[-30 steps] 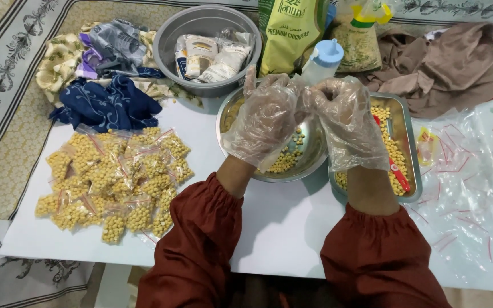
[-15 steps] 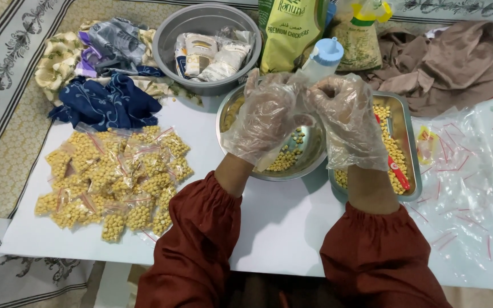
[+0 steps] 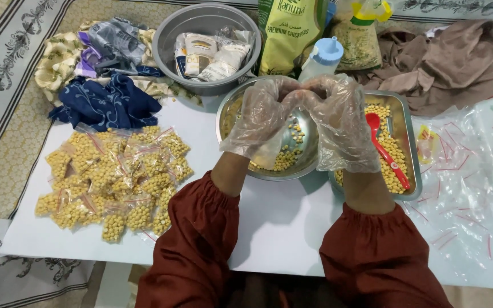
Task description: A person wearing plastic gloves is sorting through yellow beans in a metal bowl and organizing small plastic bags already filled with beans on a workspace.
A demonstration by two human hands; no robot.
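- We hold both gloved hands together over the round steel bowl (image 3: 269,165), fingertips meeting above its far rim.
- Our left hand (image 3: 261,117) wears a loose clear plastic glove; its grip is closed on a small clear bag (image 3: 269,153), which hangs below the palm over the bowl.
- Our right hand (image 3: 340,122), gloved the same way, has its fingers curled towards the left ones at the top of the bag; we cannot tell whether this grip actually pinches the bag or only touches it.
- The bag looks near empty; the glove blurs its edges, so we cannot tell its mouth.
- Loose chickpeas (image 3: 289,157) lie in the bowl beneath the hands.
- Just to the right, a rectangular steel tray (image 3: 409,137) holds more chickpeas and a red spoon (image 3: 386,151).
- On the white worktop (image 3: 281,222), well to the left, lies a heap of filled small bags (image 3: 115,177).
- At the right edge lies a spread of empty clear bags (image 3: 469,188).
- Behind the bowl stand a bottle with a blue cap (image 3: 322,57) and a large grey bowl (image 3: 169,40) with packets in it.
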